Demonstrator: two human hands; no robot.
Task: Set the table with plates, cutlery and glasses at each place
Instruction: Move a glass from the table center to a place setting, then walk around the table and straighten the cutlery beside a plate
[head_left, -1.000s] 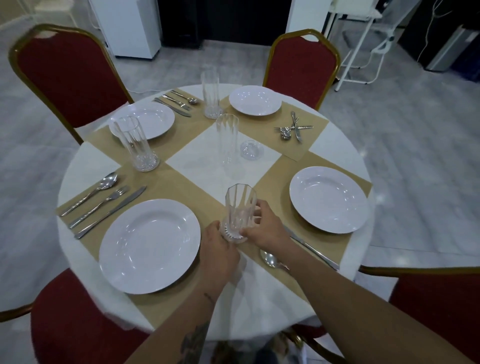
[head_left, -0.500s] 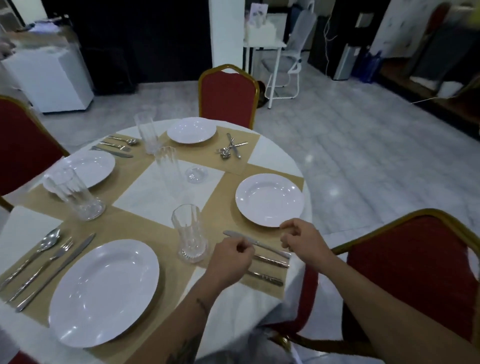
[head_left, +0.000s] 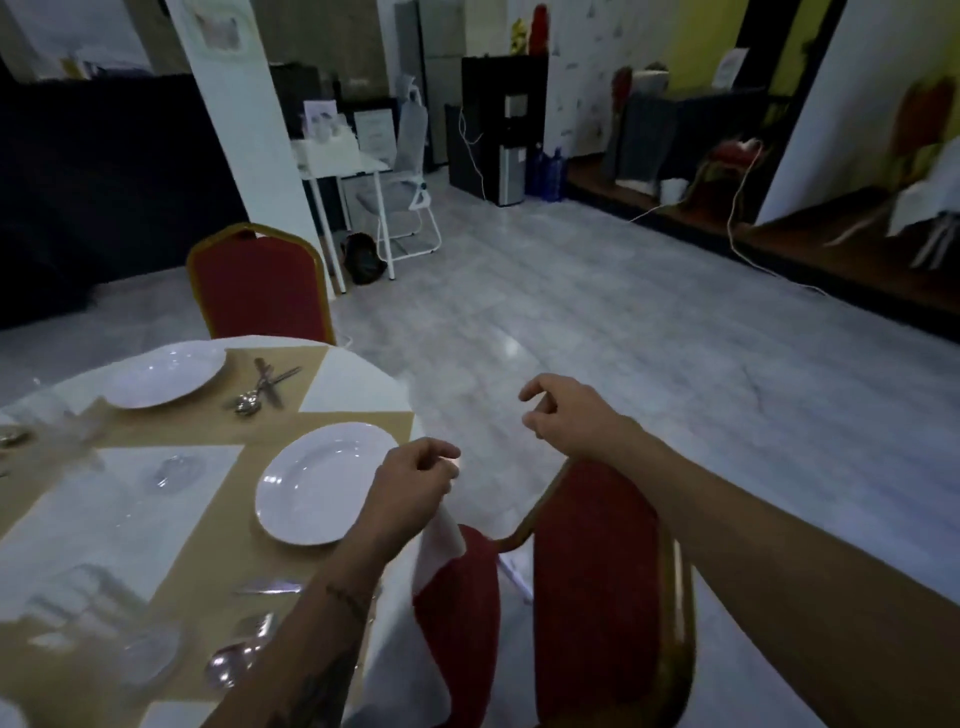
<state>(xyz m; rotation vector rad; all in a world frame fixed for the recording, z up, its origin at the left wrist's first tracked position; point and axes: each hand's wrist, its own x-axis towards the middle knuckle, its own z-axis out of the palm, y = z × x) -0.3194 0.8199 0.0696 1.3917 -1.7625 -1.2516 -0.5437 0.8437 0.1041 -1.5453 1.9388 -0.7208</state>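
The round table (head_left: 363, 387) carries a near plate (head_left: 324, 480) by its right edge and a far plate (head_left: 163, 374) toward the back edge with crossed cutlery (head_left: 262, 387) beside it. Both hands are empty: left hand (head_left: 410, 480) loosely curled at the edge, right hand (head_left: 569, 415) half-open above the chair (head_left: 597, 561). Next, I judge, straighten that cutlery gently, one piece at a time.

Two white plates (head_left: 165, 376) (head_left: 324, 480), two red chairs (head_left: 262, 288) (head_left: 597, 587), two bare hands (head_left: 413, 480) (head_left: 569, 415).
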